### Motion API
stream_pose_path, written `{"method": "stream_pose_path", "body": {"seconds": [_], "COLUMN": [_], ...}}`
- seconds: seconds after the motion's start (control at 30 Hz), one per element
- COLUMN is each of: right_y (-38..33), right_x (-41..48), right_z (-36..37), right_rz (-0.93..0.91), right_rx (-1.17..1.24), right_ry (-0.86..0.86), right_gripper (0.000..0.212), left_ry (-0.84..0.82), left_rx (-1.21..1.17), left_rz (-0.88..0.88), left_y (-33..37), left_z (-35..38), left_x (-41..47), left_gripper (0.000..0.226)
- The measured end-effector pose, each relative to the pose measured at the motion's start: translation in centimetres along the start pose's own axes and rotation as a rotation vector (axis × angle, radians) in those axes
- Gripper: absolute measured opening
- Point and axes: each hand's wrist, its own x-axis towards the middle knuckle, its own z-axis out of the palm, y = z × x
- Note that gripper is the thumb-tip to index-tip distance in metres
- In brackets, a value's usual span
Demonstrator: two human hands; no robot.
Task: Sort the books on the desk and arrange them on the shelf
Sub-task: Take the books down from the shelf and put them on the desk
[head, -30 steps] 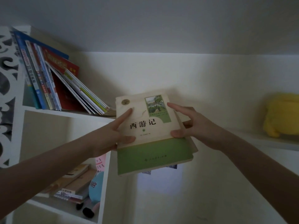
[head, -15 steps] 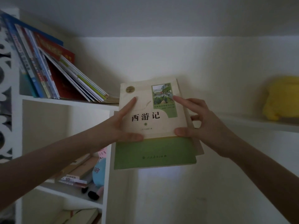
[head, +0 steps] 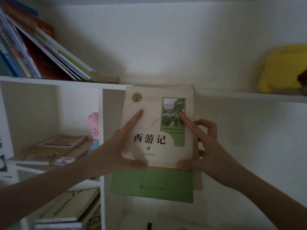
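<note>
I hold a cream-and-green book (head: 159,146) with black Chinese characters, on top of more books beneath it, upright in front of the white shelf (head: 232,95). My left hand (head: 116,146) grips the stack's left edge, index finger stretched over the cover, thumb across the lower part. My right hand (head: 204,146) grips the right edge, index finger on the cover picture, thumb at the bottom. The stack's top edge reaches the upper shelf board.
Leaning books (head: 41,52) fill the upper shelf's left end. A yellow plush toy (head: 282,68) sits at its right. Below left, a compartment holds flat books (head: 54,148) and a pink toy (head: 93,128). More books (head: 69,211) lie lower down. A white divider (head: 102,188) stands beside the stack.
The view has tilted down, so the shelf and books sit lower in frame. The stack has risen toward the upper shelf board; both hands keep the same grip.
</note>
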Motion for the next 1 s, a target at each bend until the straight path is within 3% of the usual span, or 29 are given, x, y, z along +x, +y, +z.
{"method": "stream_pose_path", "body": {"seconds": [0.23, 0.43, 1.0], "right_y": [3.4, 7.0, 21.8], "right_x": [-3.7, -5.8, -15.6], "right_z": [1.2, 2.2, 5.0], "right_rz": [0.124, 0.245, 0.599], "right_rx": [0.009, -0.002, 0.013], "right_ry": [-0.054, -0.088, -0.175], "right_gripper": [0.112, 0.115, 0.114], "left_ry": [-0.068, -0.13, -0.452], "left_rx": [-0.137, -0.092, -0.28], "left_rz": [-0.073, -0.111, -0.407], "left_y": [-2.9, -6.5, -18.2], "left_z": [4.3, 8.3, 23.8], "left_x": [-1.1, -0.4, 0.1], "left_gripper": [0.127, 0.127, 0.132]}}
